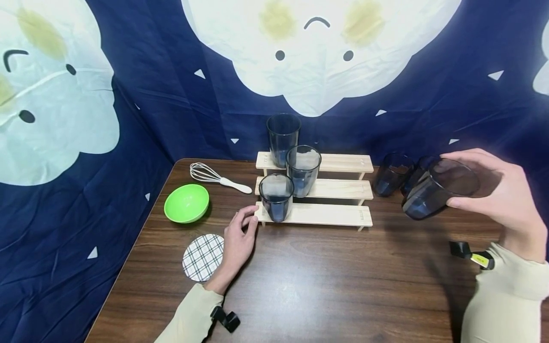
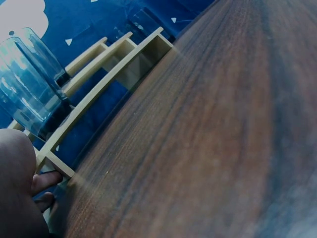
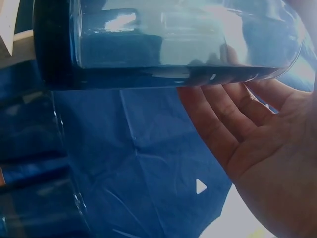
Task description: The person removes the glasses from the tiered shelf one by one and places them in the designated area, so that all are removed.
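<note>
I have a glass (image 1: 430, 194) in the right hand (image 1: 508, 190), up off the worktop (image 1: 326, 286) and tilted, its rim toward the palm and its base angled down to the left. The thumb and fingers there are spread wide and curved around it near the rim. Behind it, right of the rack (image 1: 334, 215), I see a near glass (image 1: 387, 178) and a far glass (image 1: 421, 166), the latter partly hidden by the one I'm holding.

My left hand (image 1: 239, 240) sits at the rack's left end, fingers loosely bent with a gap between thumb and forefinger, touching the wood near the front step.

Each step carries an upright glass toward its left: a front glass (image 1: 276, 197), a middle glass (image 1: 303, 171) and a back glass (image 1: 283, 138). Farther left are the whisk (image 1: 218, 178), the green bowl (image 1: 186, 205) and the checked plate (image 1: 201, 257), partly covered by my left arm.
</note>
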The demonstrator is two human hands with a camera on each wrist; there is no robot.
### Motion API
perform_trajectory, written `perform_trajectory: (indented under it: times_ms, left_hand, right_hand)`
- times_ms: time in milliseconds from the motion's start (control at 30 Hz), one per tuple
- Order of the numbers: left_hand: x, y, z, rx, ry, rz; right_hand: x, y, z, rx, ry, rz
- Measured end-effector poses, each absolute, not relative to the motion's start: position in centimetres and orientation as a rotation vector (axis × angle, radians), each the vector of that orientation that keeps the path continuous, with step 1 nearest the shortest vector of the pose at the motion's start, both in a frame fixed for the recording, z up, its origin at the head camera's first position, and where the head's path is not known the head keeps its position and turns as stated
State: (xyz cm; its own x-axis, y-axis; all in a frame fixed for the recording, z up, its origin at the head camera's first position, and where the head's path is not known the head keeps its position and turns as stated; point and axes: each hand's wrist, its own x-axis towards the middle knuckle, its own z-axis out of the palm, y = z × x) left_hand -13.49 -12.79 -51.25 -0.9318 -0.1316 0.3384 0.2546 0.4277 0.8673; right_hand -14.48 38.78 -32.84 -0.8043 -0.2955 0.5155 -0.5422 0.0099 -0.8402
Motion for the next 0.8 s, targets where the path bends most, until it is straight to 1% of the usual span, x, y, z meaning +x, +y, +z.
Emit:
perform_trajectory:
  times_ms: [133,300,333,433,533,633,800]
  left_hand:
    - [-13.4,-12.7,-51.0,-0.080,-2.350,-1.524]
    - [-13.6,-12.7,-51.2,-0.060,-2.366,-1.509]
    - [-13.8,-12.9,-51.7,-0.058,-2.370,-1.518]
    - [-14.0,-13.1,-52.2,-0.064,-2.380,-1.520]
    - [-14.2,-13.2,-52.8,-0.092,-2.365,-1.482]
    - [-13.9,-13.0,-52.2,-0.103,-2.358,-1.449]
    - [-13.8,-13.0,-52.1,-0.109,-2.343,-1.443]
  right_hand:
    - [-13.9,39.4,-32.5,0.782,-2.114,1.874]
    - [-13.6,40.1,-32.5,0.752,-2.050,1.876]
    - [-13.5,40.1,-32.3,0.706,-2.078,1.834]
    - [-13.3,41.0,-32.4,0.697,-2.125,1.721]
    - [-13.5,41.7,-32.6,0.740,-2.075,1.708]
    - [-13.9,42.4,-33.3,0.825,-1.932,1.813]
    - [-14.1,43.5,-34.0,0.857,-1.831,1.906]
